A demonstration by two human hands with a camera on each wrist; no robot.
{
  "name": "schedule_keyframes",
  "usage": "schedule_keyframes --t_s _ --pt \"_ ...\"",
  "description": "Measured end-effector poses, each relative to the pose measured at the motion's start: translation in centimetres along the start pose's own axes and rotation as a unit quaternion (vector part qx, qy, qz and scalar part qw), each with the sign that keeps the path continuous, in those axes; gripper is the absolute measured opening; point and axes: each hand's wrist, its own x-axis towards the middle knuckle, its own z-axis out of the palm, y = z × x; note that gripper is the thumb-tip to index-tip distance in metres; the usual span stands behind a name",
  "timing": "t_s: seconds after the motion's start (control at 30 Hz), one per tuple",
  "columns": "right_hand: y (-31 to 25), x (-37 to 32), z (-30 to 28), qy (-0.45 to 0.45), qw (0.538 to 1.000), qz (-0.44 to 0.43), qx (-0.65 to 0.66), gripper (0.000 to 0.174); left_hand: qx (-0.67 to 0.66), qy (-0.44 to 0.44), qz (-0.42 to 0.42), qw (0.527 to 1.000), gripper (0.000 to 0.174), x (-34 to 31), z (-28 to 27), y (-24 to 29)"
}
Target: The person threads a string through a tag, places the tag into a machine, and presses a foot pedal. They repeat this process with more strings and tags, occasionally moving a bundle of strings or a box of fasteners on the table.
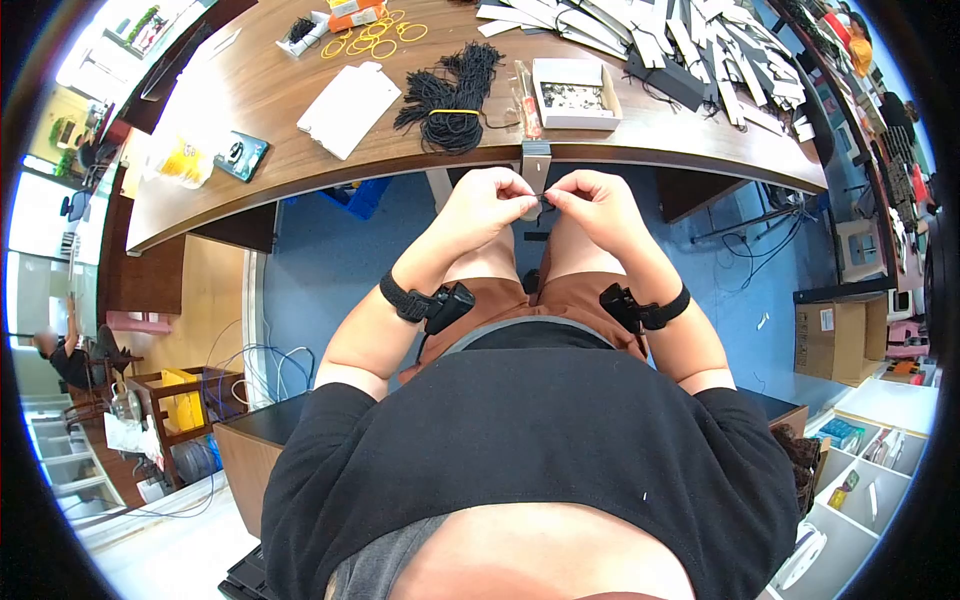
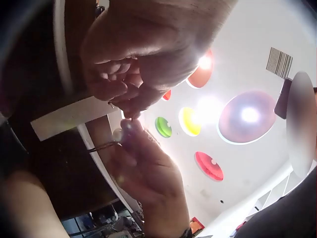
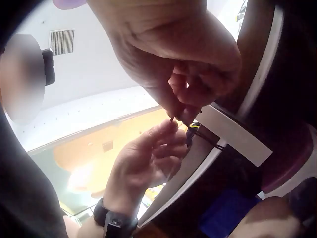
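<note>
Above the lap, just off the table's front edge, both hands meet fingertip to fingertip. My left hand (image 1: 482, 212) pinches a thin black cord (image 3: 210, 141) between thumb and finger. Opposite it, my right hand (image 1: 602, 212) pinches the same cord close by, and part of the cord hangs below the fingers. The spot where the fingertips meet is mostly hidden by the fingers. A pale flat strip (image 1: 536, 165) juts over the table edge right behind the hands; it also shows in the left wrist view as a white strip (image 2: 69, 119).
On the wooden table (image 1: 290, 185) lie a bundle of black cords (image 1: 452, 100), a white box of small parts (image 1: 578, 112), a white card piece (image 1: 350, 108), yellow rings (image 1: 372, 38) and a pile of white and black strips (image 1: 690, 50). A phone-like box (image 1: 242, 156) sits left.
</note>
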Motion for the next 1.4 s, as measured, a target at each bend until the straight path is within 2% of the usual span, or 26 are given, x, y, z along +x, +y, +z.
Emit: schedule_keyframes --t_s 0.03,0.1,0.13,0.23,0.27,0.37,0.4,0.43,0.5,0.53,0.6,0.63,0.67,0.7,0.73,0.83,0.97,1.03,1.13,1.23,1.33,1.4 --pt "0.2 0.1 0.1 0.025 0.999 -0.007 0.032 0.012 0.027 0.001 0.005 1.000 0.014 0.0 0.0 0.0" --pt "0.3 0.4 0.3 0.074 0.992 -0.022 0.096 0.012 0.061 0.056 0.040 0.996 0.014 0.3 0.1 -0.4" --pt "-0.4 0.4 0.1 0.078 0.990 0.022 0.117 0.012 0.078 0.083 0.058 0.992 0.015 0.5 0.2 -0.8" --pt "0.7 1.2 0.5 0.103 0.986 0.055 0.117 0.010 0.146 0.160 0.123 0.968 0.015 1.8 0.3 -2.1" --pt "1.3 1.4 0.9 0.131 0.988 0.047 0.068 0.011 0.209 0.171 0.151 0.951 0.017 1.9 0.4 -2.3" --pt "3.6 1.6 1.8 0.113 0.991 0.049 0.049 0.013 0.243 0.152 0.100 0.953 0.016 1.9 1.3 -2.7" --pt "3.9 1.5 2.2 0.066 0.989 0.093 0.092 0.013 0.204 0.130 0.105 0.964 0.018 2.0 1.4 -3.1" --pt "4.0 1.1 2.3 0.014 0.965 0.159 0.207 0.013 0.122 0.115 0.086 0.982 0.018 2.0 1.7 -3.4" --pt "4.8 0.9 2.7 -0.042 0.929 0.195 0.313 0.012 -0.046 0.082 0.044 0.995 0.019 2.0 2.4 -3.9" --pt "5.0 0.8 2.8 -0.031 0.945 0.192 0.261 0.012 -0.148 0.060 0.006 0.987 0.019 2.1 2.8 -4.5" --pt "5.0 0.5 3.1 -0.012 0.970 0.184 0.155 0.012 -0.118 0.090 0.041 0.988 0.018 2.2 3.4 -5.5" --pt "4.7 0.6 3.1 0.075 0.992 0.078 0.057 0.014 -0.103 0.107 0.058 0.987 0.017 2.2 3.5 -5.9" --pt "4.3 0.6 3.0 0.161 0.986 -0.030 -0.042 0.015 -0.098 0.107 0.056 0.988 0.017 2.3 3.4 -6.3" --pt "3.5 0.6 2.9 0.242 0.950 -0.138 -0.140 0.018 -0.091 0.110 0.046 0.989 0.017 2.1 3.3 -6.1" --pt "1.1 0.3 2.2 0.221 0.952 -0.137 -0.164 0.026 -0.084 0.112 0.035 0.990 0.017 1.9 3.2 -5.8" --pt "-0.4 1.3 1.5 0.211 0.886 -0.288 -0.295 0.021 -0.061 0.112 0.046 0.991 0.016 1.7 3.2 -5.6" --pt "-0.1 1.6 1.3 0.198 0.864 -0.333 -0.323 0.018 -0.055 0.099 0.039 0.993 0.016 1.8 3.1 -5.6" --pt "-0.1 1.5 1.6 0.205 0.862 -0.337 -0.318 0.017 -0.066 0.097 0.050 0.992 0.017 1.8 3.2 -6.3" --pt "-0.4 1.1 1.9 0.178 0.921 -0.236 -0.253 0.016 -0.088 0.086 0.035 0.992 0.018 2.0 3.3 -6.6" --pt "-0.1 1.6 1.8 0.133 0.978 -0.114 -0.113 0.013 -0.112 0.082 0.010 0.990 0.018 1.8 3.2 -6.3" --pt "0.1 2.1 1.9 0.105 0.993 -0.044 0.005 0.011 -0.103 0.089 0.009 0.991 0.017 1.6 3.1 -5.8" --pt "-0.3 1.8 1.8 0.129 0.979 -0.120 -0.103 0.010 -0.098 0.089 0.007 0.991 0.017 1.3 3.1 -5.8"
